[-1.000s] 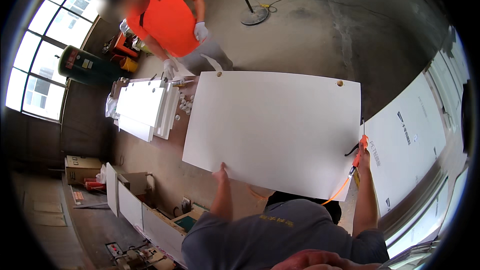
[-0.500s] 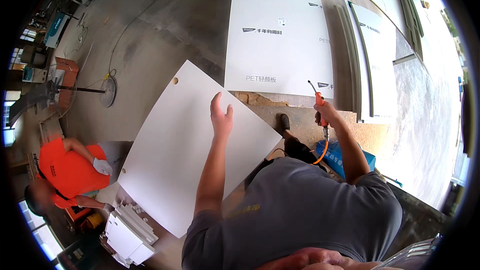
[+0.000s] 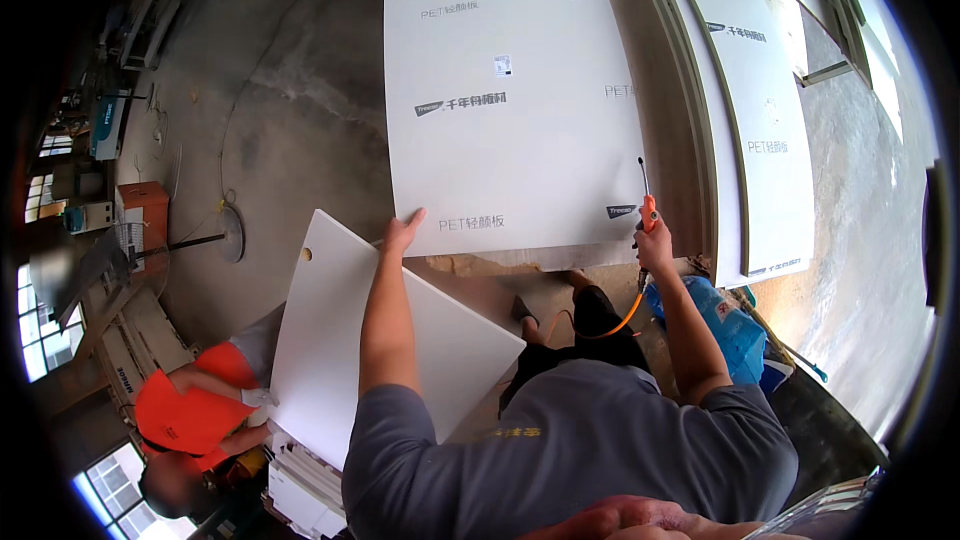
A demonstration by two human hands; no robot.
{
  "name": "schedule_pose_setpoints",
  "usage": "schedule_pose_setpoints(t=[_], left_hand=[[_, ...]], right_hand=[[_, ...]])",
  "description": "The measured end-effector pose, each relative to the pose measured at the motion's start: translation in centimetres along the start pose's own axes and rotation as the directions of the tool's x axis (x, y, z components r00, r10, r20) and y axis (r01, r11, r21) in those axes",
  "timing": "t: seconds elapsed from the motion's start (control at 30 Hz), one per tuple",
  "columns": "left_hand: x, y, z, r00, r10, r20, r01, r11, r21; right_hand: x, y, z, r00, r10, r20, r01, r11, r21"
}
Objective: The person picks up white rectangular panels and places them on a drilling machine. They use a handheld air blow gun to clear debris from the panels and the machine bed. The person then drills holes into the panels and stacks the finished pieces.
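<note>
A large white printed board (image 3: 510, 155) lies flat in front of me. My left hand (image 3: 400, 232) grips its near left corner, thumb on top; the other fingers are mostly hidden. In my right hand (image 3: 655, 243) is an orange air blow gun (image 3: 650, 212), held over the board's near right corner with its thin nozzle pointing away from me. An orange hose (image 3: 630, 315) runs from its handle. Below my left forearm sits a plain white panel (image 3: 325, 330) with a round hole near one corner.
At the left a co-worker in an orange shirt (image 3: 180, 405) has a gloved hand (image 3: 258, 397) at the plain panel's edge. Stacked white boards (image 3: 775, 140) stand to the right. A blue bag (image 3: 725, 330) lies by my right arm, a stand fan (image 3: 230, 232) at the left.
My left hand has moved from above the plain panel onto the printed board's near left corner. The view has shifted. The air blow gun stays in my right hand.
</note>
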State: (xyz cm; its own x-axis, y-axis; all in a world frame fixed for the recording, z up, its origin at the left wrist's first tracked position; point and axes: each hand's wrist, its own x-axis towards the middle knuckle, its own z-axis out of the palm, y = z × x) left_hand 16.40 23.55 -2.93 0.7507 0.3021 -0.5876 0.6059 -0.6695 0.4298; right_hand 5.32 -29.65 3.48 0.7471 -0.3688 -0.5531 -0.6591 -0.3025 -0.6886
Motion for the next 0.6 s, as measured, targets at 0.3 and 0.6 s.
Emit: schedule_pose_setpoints(t=[0.3,0.6], left_hand=[[-1.4,0.3,-1.0,0.986,0.089,-0.141,-0.080,0.995,0.067],[-16.2,9.8,-10.4,0.948,0.315,0.038,-0.275,0.875,-0.398]], right_hand=[[0.3,-0.5,0.6,0.966,-0.260,-0.015,0.214,0.825,-0.523],[0.9,1.3,-1.9,0.988,-0.149,0.031,0.150,0.919,-0.364]])
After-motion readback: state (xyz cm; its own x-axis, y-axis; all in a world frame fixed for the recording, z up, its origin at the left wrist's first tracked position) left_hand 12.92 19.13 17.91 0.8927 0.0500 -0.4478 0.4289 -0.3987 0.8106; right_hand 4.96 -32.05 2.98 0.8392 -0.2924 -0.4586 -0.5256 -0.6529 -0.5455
